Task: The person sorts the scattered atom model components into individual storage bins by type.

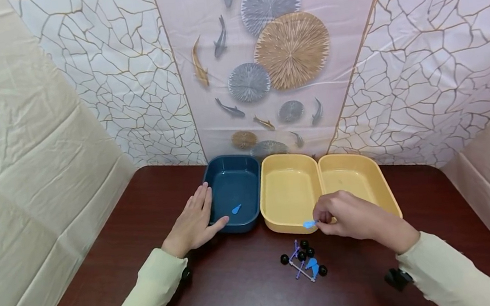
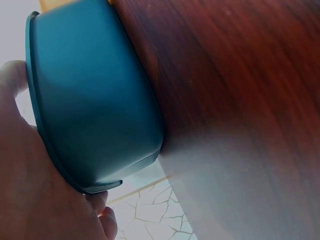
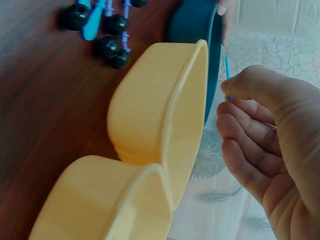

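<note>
My left hand (image 1: 193, 219) rests with straight fingers along the left and front rim of the dark blue bin (image 1: 241, 225). Inside that bin lies a small blue teardrop-shaped piece (image 1: 236, 209). Over the front rim of the middle yellow bin (image 1: 281, 226), my right hand (image 1: 353, 215) pinches another blue teardrop-shaped piece (image 1: 310, 224) between thumb and index finger. In the right wrist view this piece (image 3: 227, 67) shows as a thin blue edge past the thumb. On the table nearer me is a small pile of black balls (image 1: 284, 259), purple rods (image 1: 300, 270) and blue pieces (image 1: 312, 263).
A second yellow bin (image 1: 383, 182) adjoins the middle one on the right, partly behind my right hand. All the bins stand in a row near the back of the dark wooden table (image 1: 244, 296). A patterned cloth (image 1: 140, 84) hangs behind it.
</note>
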`<state>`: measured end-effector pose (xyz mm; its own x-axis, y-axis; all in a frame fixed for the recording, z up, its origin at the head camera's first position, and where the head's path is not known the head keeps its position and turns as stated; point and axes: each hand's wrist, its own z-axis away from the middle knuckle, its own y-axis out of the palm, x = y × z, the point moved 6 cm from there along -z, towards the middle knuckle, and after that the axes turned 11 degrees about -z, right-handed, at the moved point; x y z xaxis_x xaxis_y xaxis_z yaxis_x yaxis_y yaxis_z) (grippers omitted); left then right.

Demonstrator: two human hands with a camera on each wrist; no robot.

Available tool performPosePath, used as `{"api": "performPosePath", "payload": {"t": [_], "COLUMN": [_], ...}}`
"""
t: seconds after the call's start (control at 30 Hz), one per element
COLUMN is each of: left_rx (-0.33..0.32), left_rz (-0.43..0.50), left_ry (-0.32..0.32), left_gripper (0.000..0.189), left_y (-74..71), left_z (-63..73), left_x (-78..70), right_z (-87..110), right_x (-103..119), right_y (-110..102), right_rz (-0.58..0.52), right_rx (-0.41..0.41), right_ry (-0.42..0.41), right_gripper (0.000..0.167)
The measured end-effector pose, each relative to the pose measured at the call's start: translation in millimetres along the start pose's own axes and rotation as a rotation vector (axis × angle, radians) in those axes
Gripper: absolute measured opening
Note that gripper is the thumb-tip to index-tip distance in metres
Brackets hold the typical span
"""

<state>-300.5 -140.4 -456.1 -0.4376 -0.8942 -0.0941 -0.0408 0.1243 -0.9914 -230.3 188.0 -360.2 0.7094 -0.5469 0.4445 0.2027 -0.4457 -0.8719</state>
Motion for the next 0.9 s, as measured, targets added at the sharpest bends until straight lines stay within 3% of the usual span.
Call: {"api": "performPosePath", "payload": {"t": [0.27,0.9], "left_rx": [-0.007,0.000], "left_rz": [-0.008,-0.009], "left_ry": [-0.005,-0.011], "left_gripper": [0.099,0.099], "left_y": [-1.7,-0.2], "left_z": [-0.4,-0.8], "left_x": [-1.4,-0.3], "right_z": [-26.4,-99.8], "right_x": [1.0,2.5], "right_y": [-0.5,21.0], "right_rz": [-0.002,-0.049], "right_rx": [0.014,0.013], "right_ry": [0.057,-0.007], "right_gripper": [0.008,0.004]}}
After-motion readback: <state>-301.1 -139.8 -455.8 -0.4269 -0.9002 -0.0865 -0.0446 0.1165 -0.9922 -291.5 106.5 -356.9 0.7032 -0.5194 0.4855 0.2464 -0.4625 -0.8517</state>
